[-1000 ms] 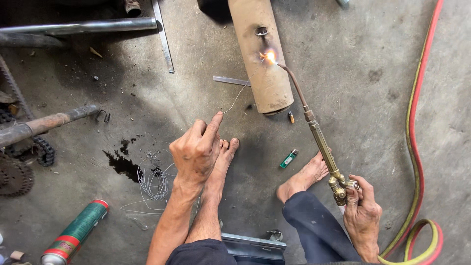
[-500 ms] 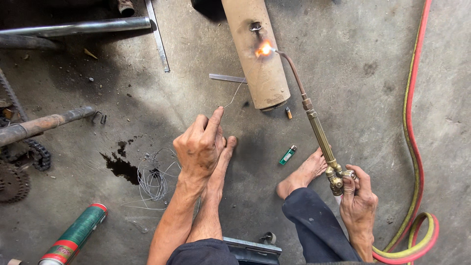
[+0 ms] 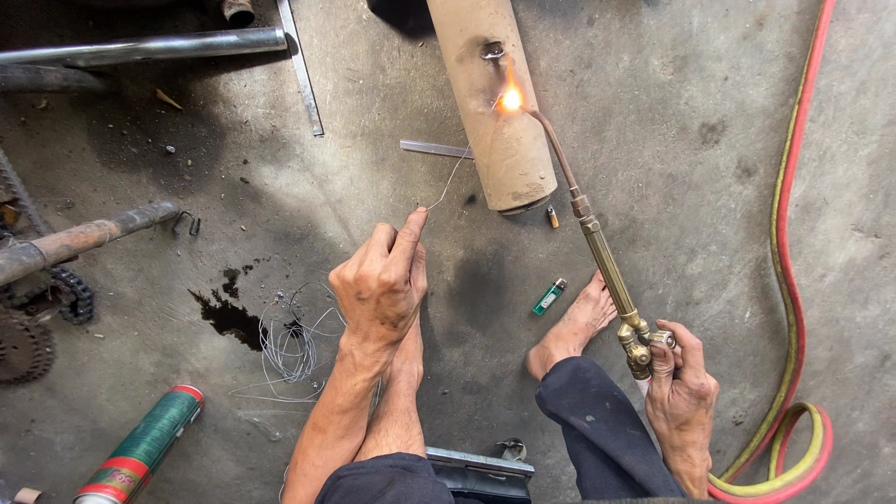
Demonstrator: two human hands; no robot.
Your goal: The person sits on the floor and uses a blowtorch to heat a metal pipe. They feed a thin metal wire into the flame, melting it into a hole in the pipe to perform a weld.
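A tan metal cylinder (image 3: 485,103) lies on the concrete floor ahead of me, with a dark hole near its top. My right hand (image 3: 679,392) grips the valve end of a brass gas torch (image 3: 602,261). Its curved tip burns a bright flame (image 3: 510,97) against the cylinder's side. My left hand (image 3: 381,285) pinches a thin filler wire (image 3: 448,182) that reaches up toward the flame. My bare feet rest on the floor between my hands.
Red and yellow hoses (image 3: 793,280) run down the right side. A green lighter (image 3: 549,297), a coil of wire (image 3: 289,336), an oil stain, a green spray can (image 3: 140,446), steel pipes (image 3: 140,45) and a chain at left lie around.
The flame stays on the cylinder near the hole. My left hand has lifted slightly and brought the wire up toward the flame. The view has shifted a little.
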